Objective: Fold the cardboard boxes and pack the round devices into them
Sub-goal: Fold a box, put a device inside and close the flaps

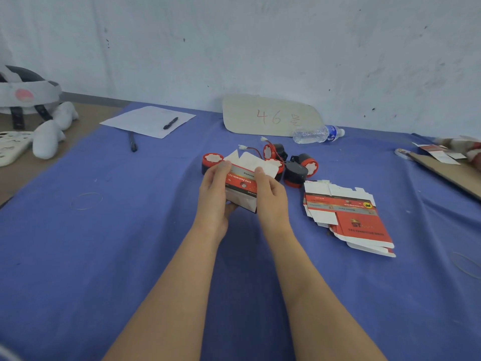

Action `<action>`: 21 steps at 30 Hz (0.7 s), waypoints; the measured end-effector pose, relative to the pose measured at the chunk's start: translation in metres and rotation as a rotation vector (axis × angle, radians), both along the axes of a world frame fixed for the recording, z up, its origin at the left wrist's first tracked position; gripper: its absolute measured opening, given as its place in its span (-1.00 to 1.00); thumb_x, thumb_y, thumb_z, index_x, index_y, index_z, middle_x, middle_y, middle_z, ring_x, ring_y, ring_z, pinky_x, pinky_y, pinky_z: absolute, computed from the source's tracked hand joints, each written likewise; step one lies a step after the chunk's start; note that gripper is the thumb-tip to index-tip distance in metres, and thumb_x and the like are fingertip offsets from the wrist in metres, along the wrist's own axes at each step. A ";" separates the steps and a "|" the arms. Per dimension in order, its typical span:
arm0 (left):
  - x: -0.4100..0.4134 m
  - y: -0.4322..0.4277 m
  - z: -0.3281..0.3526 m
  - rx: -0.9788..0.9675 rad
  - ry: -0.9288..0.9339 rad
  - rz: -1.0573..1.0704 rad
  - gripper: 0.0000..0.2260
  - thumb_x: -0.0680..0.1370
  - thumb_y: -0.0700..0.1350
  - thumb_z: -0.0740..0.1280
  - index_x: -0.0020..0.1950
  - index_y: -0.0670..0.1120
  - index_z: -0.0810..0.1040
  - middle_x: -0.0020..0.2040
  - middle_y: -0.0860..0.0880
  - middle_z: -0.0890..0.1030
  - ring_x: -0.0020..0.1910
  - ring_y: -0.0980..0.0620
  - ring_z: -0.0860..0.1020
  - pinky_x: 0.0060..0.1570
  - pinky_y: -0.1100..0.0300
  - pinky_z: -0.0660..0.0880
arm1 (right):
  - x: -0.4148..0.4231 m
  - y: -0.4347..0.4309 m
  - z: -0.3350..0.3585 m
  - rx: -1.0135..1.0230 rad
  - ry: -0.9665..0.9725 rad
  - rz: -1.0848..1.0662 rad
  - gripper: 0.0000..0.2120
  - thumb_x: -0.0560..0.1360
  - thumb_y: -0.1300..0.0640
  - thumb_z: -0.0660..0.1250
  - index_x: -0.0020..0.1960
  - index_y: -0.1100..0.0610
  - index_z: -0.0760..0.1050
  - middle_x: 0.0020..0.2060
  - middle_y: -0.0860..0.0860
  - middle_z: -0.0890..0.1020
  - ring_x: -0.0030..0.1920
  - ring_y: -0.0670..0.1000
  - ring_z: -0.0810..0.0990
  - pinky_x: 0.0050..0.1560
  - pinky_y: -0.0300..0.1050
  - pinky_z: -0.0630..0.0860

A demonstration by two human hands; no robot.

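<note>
Both hands (243,194) grip one cardboard box (241,184) between them above the cloth.

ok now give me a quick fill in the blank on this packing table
1. The left hand and right hand grip one cardboard box over a ____ cloth.
2. The flat boxes lie to the ____ of both hands.
3. The digits on the cardboard sign are ____.
4. One pen rests on white ____.
Missing: blue; right; 46; paper
</note>
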State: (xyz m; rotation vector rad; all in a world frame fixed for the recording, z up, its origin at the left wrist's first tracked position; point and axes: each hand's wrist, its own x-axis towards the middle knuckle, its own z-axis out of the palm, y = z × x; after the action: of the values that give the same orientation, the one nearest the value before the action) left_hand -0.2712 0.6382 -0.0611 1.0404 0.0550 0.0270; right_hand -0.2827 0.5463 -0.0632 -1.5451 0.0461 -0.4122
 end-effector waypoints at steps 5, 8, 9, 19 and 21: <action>0.000 -0.005 -0.003 0.099 -0.037 0.018 -0.76 0.58 0.02 0.28 0.20 -0.01 0.55 -0.04 -0.01 0.68 -0.13 0.08 0.67 -0.26 0.16 0.60 | -0.001 -0.008 0.005 0.077 0.061 0.033 -0.69 0.59 -0.01 0.21 -0.26 -0.01 0.60 -0.34 -0.13 0.68 -0.26 -0.15 0.65 -0.30 -0.34 0.52; -0.001 -0.008 -0.004 0.172 -0.047 -0.037 -0.77 0.60 0.02 0.24 0.21 0.03 0.55 0.00 -0.01 0.67 -0.13 0.09 0.67 -0.29 0.18 0.59 | 0.000 -0.012 0.006 0.123 0.054 0.030 -0.75 0.59 0.04 0.19 -0.18 0.00 0.58 -0.27 -0.08 0.68 -0.20 -0.10 0.64 -0.24 -0.27 0.52; -0.001 -0.007 -0.004 0.174 -0.052 -0.044 -0.80 0.60 0.02 0.24 0.17 0.04 0.56 -0.01 0.00 0.67 -0.14 0.10 0.67 -0.28 0.17 0.59 | 0.000 -0.011 0.006 0.132 0.046 0.031 -0.78 0.59 0.05 0.19 -0.14 0.00 0.57 -0.24 -0.08 0.67 -0.19 -0.10 0.64 -0.23 -0.25 0.52; 0.002 -0.009 -0.002 0.211 0.082 0.111 -0.82 0.62 0.07 0.17 -0.02 0.07 0.54 -0.10 0.02 0.63 -0.18 0.08 0.60 -0.27 0.23 0.48 | -0.001 -0.013 0.005 0.104 0.100 0.152 -0.79 0.58 0.04 0.23 -0.16 -0.02 0.58 -0.36 -0.16 0.68 -0.32 -0.20 0.65 -0.39 -0.38 0.49; 0.001 -0.010 -0.001 0.211 0.060 0.147 -0.82 0.62 0.09 0.17 -0.07 0.09 0.51 -0.12 0.05 0.61 -0.19 0.11 0.60 -0.26 0.22 0.51 | -0.002 -0.012 0.006 0.088 0.098 0.130 -0.78 0.57 0.04 0.24 -0.20 0.00 0.58 -0.36 -0.14 0.68 -0.31 -0.18 0.66 -0.39 -0.37 0.49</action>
State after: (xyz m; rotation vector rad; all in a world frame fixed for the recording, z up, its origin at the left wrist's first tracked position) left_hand -0.2705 0.6280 -0.0624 1.2461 0.1868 0.1377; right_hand -0.2842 0.5346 -0.0573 -1.4711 0.0391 -0.2281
